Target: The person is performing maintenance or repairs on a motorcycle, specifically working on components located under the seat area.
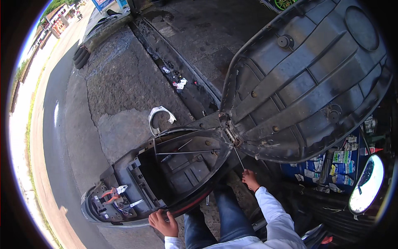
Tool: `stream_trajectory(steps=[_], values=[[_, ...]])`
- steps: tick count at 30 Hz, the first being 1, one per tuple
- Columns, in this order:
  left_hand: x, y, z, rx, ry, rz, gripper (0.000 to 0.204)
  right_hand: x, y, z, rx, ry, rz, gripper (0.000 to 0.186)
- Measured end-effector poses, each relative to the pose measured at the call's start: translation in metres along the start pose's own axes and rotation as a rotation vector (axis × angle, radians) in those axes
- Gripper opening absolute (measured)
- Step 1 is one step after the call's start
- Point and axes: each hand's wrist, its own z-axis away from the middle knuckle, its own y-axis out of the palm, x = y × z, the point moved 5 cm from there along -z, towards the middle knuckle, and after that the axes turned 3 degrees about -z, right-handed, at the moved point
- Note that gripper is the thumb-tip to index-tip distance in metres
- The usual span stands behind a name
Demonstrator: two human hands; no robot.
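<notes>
A motor scooter's seat [290, 83] is raised, its black underside toward me. My right hand [250, 179] is closed round the end of a screwdriver [239, 158]; its handle is hidden in my fist. The thin shaft reaches up to the seat hinge [230, 135]. My left hand [164, 224] lies with fingers apart on the near rim of the scooter body [186, 206]. Beside that hand, the open storage box [190, 172] holds a metal rod [186, 152] and a thin tool. Pliers with orange handles [111, 196] and a wrench [136, 203] rest on the tail.
A pale curved part [159, 110] stands beyond the scooter. A gutter [174, 79] with litter crosses the concrete. Stacked tyres [81, 57] stand far left. At right are a mirror [367, 184] and a blue sticker-covered box [315, 170].
</notes>
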Motion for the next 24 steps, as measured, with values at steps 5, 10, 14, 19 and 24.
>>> stream_trajectory(steps=[5, 10, 14, 19, 24], values=[[-0.002, 0.002, 0.001, -0.020, 0.004, -0.023, 0.023, -0.012, 0.008, 0.004, 0.140, 0.044, 0.064, 0.024], [-0.004, 0.004, 0.000, -0.007, -0.020, -0.035, 0.024, -0.012, 0.027, -0.045, 0.255, 0.335, -0.322, 0.008], [-0.006, 0.010, -0.001, -0.014, -0.070, -0.095, 0.025, -0.028, 0.039, -0.095, 0.216, 0.477, -0.425, 0.010], [-0.007, 0.019, -0.003, -0.009, -0.141, -0.146, 0.030, -0.041, 0.038, -0.163, 0.269, 0.474, -0.592, 0.021], [-0.005, 0.026, -0.001, 0.016, -0.225, -0.183, 0.030, -0.046, 0.010, -0.211, 0.108, 0.361, -0.483, 0.019]])
